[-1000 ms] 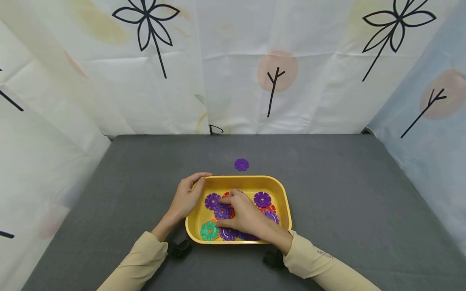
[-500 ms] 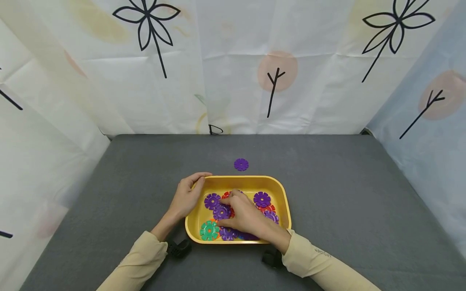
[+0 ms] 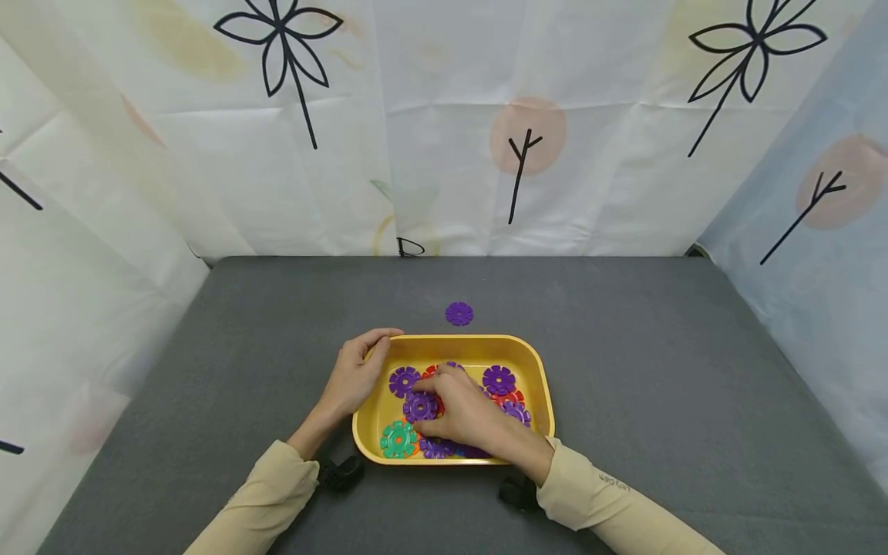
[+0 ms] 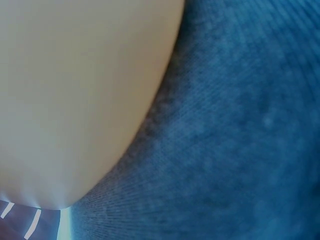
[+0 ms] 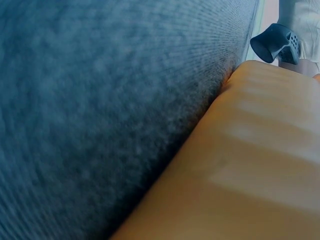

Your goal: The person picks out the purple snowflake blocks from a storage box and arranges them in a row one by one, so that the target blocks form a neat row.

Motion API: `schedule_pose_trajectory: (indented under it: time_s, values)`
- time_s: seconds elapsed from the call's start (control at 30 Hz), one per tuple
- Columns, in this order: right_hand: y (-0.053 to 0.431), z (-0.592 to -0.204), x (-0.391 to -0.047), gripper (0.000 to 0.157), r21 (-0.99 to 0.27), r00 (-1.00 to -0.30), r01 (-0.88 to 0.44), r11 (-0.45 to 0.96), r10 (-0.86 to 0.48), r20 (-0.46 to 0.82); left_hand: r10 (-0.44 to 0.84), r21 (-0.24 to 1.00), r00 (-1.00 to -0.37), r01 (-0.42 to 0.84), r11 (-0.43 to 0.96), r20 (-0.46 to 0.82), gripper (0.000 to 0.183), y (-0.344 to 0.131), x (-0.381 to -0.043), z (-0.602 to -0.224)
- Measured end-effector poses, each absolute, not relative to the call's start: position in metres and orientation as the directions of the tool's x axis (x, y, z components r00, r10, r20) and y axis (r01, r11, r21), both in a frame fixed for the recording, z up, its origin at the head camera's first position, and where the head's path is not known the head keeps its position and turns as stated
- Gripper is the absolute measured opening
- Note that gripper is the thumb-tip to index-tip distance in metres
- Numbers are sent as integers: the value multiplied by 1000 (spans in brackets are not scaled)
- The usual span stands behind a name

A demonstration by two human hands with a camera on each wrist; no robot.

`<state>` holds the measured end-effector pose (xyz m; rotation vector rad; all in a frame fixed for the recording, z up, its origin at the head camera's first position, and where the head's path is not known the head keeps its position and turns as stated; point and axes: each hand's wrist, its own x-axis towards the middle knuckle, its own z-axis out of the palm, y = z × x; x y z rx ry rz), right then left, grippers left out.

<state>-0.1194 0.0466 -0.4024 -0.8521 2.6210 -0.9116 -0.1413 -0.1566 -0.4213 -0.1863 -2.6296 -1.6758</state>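
A yellow tray [image 3: 454, 462] holds several flower-shaped plastic discs. At its far left corner my left hand [image 3: 355, 378] grips the rim, thumb near the inner side and fingers along the back edge. Inside the tray, my right hand [image 3: 465, 408] holds a purple flower disc [image 3: 420, 407] between thumb and fingertips. Another purple flower disc [image 3: 405, 381] lies just behind it, and a green flower disc [image 3: 398, 439] in the near left corner. My right hand hides part of the pile.
One purple disc [image 3: 459, 314] lies on the grey cloth [image 3: 624, 347] behind the tray. More purple and red discs, including a purple one [image 3: 499, 380], lie at the tray's right. Both wrist views show mostly cloth and a blurred smooth surface. A printed curtain [image 3: 444, 139] stands behind.
The purple disc at my right fingertips has shifted slightly toward me and to the left, and my right fingers have moved slightly. The left hand stays on the rim.
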Motion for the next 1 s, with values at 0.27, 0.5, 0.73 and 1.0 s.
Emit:
schedule_pose_trajectory:
  time_s: [0.27, 0.5, 0.73, 1.0]
  values:
    - [47, -401, -119, 51, -665, -792, -438, 605, -609, -33, 83, 900, -993, 109, 422, 81, 32, -156, -142, -421]
    - [46, -402, -119, 52, -662, -804, -433, 612, -594, -23, 85, 897, -993, 107, 428, 78, 31, -156, -141, -421]
    - [49, -400, -118, 46, -633, -808, -450, 630, -588, -10, 105, 892, -991, 118, 436, 79, 32, -157, -142, -421]
    - [66, -379, -115, 49, -647, -855, -427, 631, -515, 61, 148, 873, -983, 162, 461, 104, 32, -161, -145, -421]
